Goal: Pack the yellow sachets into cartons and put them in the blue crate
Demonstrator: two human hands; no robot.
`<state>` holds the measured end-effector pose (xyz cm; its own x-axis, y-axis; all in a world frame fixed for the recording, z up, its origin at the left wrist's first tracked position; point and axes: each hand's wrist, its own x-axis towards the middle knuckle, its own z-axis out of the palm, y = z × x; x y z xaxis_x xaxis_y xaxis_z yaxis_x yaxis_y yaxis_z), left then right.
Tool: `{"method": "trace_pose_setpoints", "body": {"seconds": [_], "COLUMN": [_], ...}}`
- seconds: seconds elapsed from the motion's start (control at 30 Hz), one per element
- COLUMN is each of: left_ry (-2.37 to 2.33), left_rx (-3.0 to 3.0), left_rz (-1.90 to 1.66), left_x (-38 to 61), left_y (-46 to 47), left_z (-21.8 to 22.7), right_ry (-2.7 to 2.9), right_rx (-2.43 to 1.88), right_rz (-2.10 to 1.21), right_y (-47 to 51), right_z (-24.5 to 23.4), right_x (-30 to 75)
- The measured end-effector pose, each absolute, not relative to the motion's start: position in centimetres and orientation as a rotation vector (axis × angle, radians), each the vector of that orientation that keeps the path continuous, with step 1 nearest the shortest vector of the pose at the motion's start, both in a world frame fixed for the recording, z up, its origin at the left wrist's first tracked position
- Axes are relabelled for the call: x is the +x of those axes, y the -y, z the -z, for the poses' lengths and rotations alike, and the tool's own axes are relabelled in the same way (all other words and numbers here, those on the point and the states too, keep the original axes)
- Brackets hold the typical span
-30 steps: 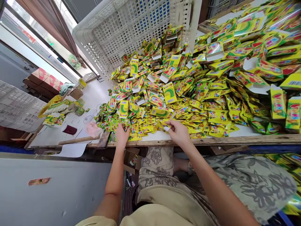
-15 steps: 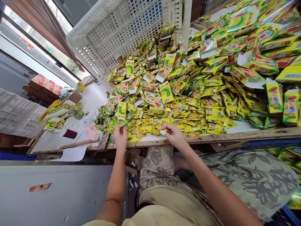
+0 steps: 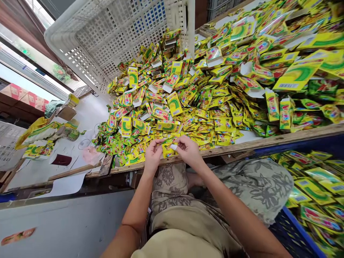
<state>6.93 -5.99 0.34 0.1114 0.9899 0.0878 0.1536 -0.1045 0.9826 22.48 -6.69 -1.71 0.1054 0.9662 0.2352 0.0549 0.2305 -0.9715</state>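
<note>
**At the edge of the table [image 3: 92, 107], two hands on one sachet [image 3: 167, 147]**

With the hands as the clock's centre, a crumpled pink bag [image 3: 90, 154] lies at nine. Green sachets [image 3: 111, 141] heap just past it, and a white crate [image 3: 99, 43] leans at eleven. Boxes [image 3: 174, 104] pile from its mouth towards twelve. The left hand [image 3: 152, 157] pinches the sachet from its nine o'clock side, thumb against fingertips. The sachet sits between the hands; whether it touches the pile, I cannot tell. It should be light, soft and slick, its filling apt to shift; the flat edges look the best hold, lightly, since hard squeezing might crush or split it. The right hand [image 3: 190, 152], its thumb tip covered in white, pinches from three. Yellow sachets [image 3: 224, 124] spread at two to three, and a blue crate [image 3: 302, 231] stands at four.
</note>
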Motion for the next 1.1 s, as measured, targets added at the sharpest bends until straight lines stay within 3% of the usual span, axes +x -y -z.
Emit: {"method": "trace_pose_setpoints", "body": {"seconds": [0.2, 0.43, 0.7, 1.1], "left_ry": [-1.21, -1.327, -1.135, -1.268], "left_rx": [1.321, 1.262, 1.161, 1.445], "left_rz": [-1.115, -1.421, -1.428, -1.257], "left_x": [7.1, 9.1, 11.5, 11.4], "left_y": [6.3, 7.1, 8.2, 8.0], "left_z": [-0.1, 0.8, 0.8, 1.8], "right_ry": [1.218, 0.836, 0.674, 1.295], "right_rx": [-1.068, -1.081, -1.086, -1.053], "right_rz": [-0.936, -1.236, -1.12, -1.063], "right_y": [6.5, 7.7, 8.2, 8.9], "right_z": [1.8, 2.3, 2.3, 3.3], "right_x": [23.2, 22.4, 21.4, 23.2]}}
